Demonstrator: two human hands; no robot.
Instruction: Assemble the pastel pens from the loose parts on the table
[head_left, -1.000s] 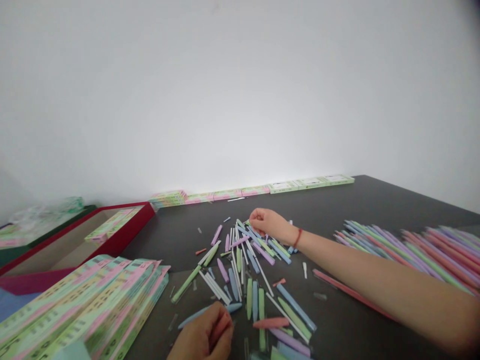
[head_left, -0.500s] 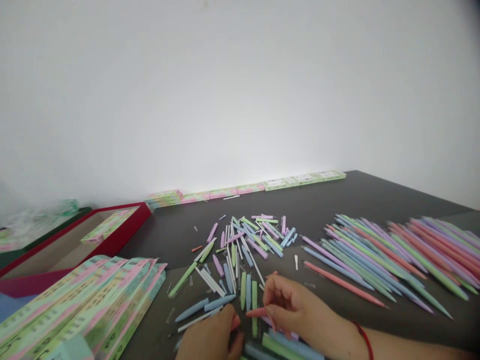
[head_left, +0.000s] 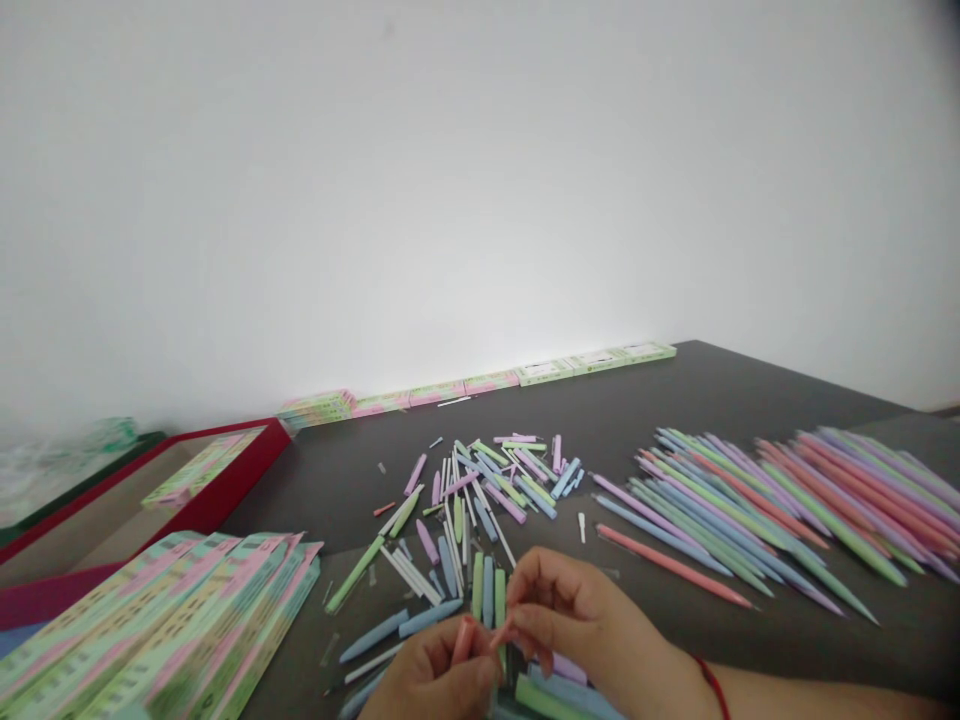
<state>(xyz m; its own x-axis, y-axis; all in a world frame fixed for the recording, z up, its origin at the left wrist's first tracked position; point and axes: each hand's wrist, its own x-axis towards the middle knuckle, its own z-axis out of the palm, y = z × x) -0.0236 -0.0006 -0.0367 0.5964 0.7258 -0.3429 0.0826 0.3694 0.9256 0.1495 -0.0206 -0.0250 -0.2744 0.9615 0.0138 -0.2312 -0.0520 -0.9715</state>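
Note:
My left hand (head_left: pixel 437 675) and my right hand (head_left: pixel 564 612) meet at the near edge of the view, fingertips almost touching. The left grips a short pink pen piece (head_left: pixel 463 640), and the right pinches another pink pen piece (head_left: pixel 501 632). Beyond them lies a loose pile of pastel pen parts (head_left: pixel 480 500), with barrels, caps and thin white refills crossing one another. Several green and blue barrels (head_left: pixel 487 590) stand just past my fingers. Below my hands, more pen parts are partly hidden.
A fan of long pastel pens (head_left: pixel 750 510) lies on the dark table (head_left: pixel 622 400) to the right. Stacked pink-and-green printed cards (head_left: pixel 165 620) fill the lower left, beside a red tray (head_left: pixel 255 460). Pastel boxes (head_left: pixel 525 378) line the wall.
My right hand has moved from over the pile to the near side, bringing a pink piece. My left hand has risen to meet it, and the two pink pieces are now close together.

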